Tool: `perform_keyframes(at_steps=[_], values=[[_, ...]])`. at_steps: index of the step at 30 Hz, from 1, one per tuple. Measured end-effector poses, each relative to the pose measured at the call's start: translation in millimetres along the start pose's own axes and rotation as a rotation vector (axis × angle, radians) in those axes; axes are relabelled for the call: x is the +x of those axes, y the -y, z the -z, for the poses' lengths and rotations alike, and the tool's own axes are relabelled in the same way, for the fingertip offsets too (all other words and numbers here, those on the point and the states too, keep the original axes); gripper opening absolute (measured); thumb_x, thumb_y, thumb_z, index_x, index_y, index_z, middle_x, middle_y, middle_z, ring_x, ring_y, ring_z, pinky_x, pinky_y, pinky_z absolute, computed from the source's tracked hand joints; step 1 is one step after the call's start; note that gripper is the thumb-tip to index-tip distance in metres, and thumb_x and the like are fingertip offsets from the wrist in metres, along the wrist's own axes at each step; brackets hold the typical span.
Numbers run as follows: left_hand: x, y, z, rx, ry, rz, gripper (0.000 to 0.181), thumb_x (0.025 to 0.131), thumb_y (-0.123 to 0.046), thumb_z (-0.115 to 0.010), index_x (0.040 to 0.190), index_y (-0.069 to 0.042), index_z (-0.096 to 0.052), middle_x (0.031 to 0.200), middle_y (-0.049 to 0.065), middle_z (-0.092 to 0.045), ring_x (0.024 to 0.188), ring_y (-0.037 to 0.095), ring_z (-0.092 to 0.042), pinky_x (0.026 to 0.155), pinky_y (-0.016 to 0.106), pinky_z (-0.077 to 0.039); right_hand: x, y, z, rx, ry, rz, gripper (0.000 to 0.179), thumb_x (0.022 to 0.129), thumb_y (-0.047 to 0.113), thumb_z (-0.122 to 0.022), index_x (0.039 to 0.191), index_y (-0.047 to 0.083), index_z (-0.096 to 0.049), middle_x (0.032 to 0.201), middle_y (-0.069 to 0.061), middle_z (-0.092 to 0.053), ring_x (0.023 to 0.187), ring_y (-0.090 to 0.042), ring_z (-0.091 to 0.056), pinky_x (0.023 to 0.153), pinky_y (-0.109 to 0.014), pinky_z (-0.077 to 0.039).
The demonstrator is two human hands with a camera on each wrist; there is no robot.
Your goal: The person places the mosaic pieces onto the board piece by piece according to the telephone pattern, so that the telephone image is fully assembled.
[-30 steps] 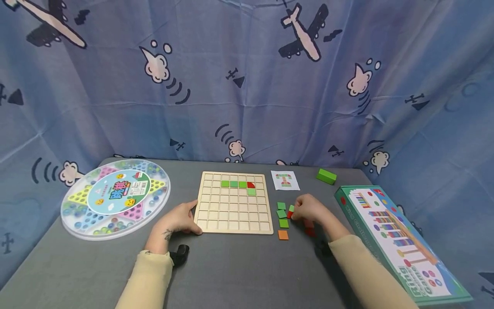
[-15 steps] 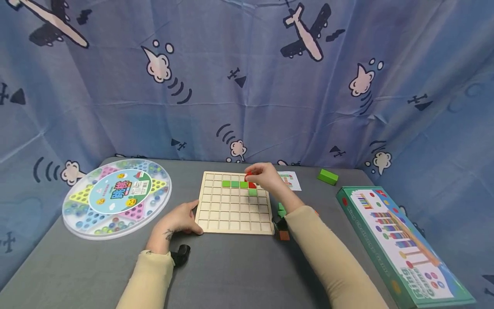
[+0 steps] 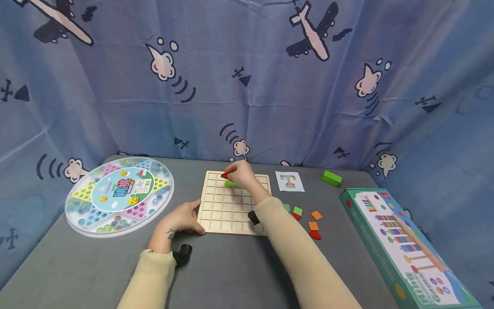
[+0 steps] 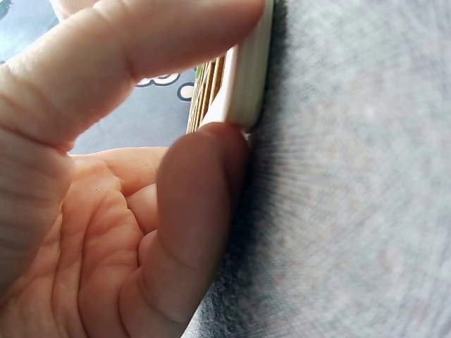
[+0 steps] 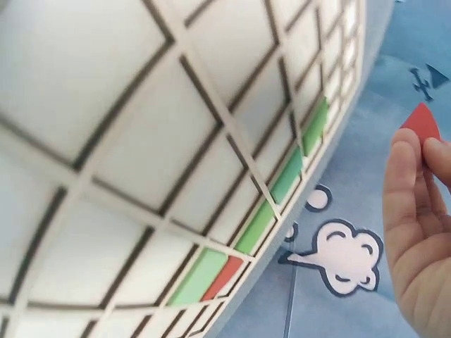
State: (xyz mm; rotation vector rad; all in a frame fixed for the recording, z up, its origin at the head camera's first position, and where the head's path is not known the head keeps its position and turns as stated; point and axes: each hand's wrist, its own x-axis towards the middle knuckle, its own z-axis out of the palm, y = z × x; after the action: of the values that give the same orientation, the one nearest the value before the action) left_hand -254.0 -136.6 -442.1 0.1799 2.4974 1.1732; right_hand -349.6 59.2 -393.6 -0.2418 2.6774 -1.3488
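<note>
A wooden grid board (image 3: 220, 211) lies on the grey table. My left hand (image 3: 183, 219) holds its near left corner; in the left wrist view thumb and finger touch the board's edge (image 4: 246, 84). Over the board's far left part, my right hand (image 3: 242, 175) pinches a red quarter-round tile (image 5: 423, 122) between thumb and fingertips. Green tiles (image 5: 257, 227) sit in a row of the board's cells, with a red tile (image 5: 223, 278) and a light green tile (image 5: 197, 276) at the row's end. In the head view my right hand and sleeve hide part of this row.
Loose green tiles (image 3: 298, 210), orange tiles (image 3: 313, 226) and red tiles (image 3: 315, 235) lie right of the board. Behind them is a pattern card (image 3: 289, 181), with a green block (image 3: 331, 178) beyond. A round marble game (image 3: 119, 197) lies left, a game box (image 3: 405, 244) right.
My right hand took a red tile from the loose pieces and carried it left across the board, from above its far right corner to the far left side. My left hand stays at the corner.
</note>
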Motion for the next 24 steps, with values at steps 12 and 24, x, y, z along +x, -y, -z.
perform_keyframes(at_steps=[12,24], values=[[0.2,0.5,-0.8,-0.019,0.004,0.007,0.105,0.057,-0.005,-0.081,0.145,0.0,-0.025,0.06,0.005,-0.053,0.046,0.013,-0.046,0.048,0.026,-0.041,10.1,-3.5,-23.8,-0.419,-0.046,0.022,0.014,0.081,0.003,-0.064,0.085,0.014,-0.071,0.091,0.001,-0.067,0.081,-0.018,-0.059,0.067,-0.032,-0.046],[1.4,2.9,-0.2,-0.038,0.007,-0.007,0.105,0.056,-0.003,-0.081,0.145,0.001,-0.024,0.058,0.005,-0.052,0.044,0.013,-0.045,0.047,0.026,-0.041,17.0,-6.0,-29.7,-0.497,-0.052,-0.012,0.016,0.082,0.004,-0.064,0.085,0.017,-0.073,0.091,0.003,-0.069,0.09,-0.019,-0.062,0.072,-0.033,-0.048]])
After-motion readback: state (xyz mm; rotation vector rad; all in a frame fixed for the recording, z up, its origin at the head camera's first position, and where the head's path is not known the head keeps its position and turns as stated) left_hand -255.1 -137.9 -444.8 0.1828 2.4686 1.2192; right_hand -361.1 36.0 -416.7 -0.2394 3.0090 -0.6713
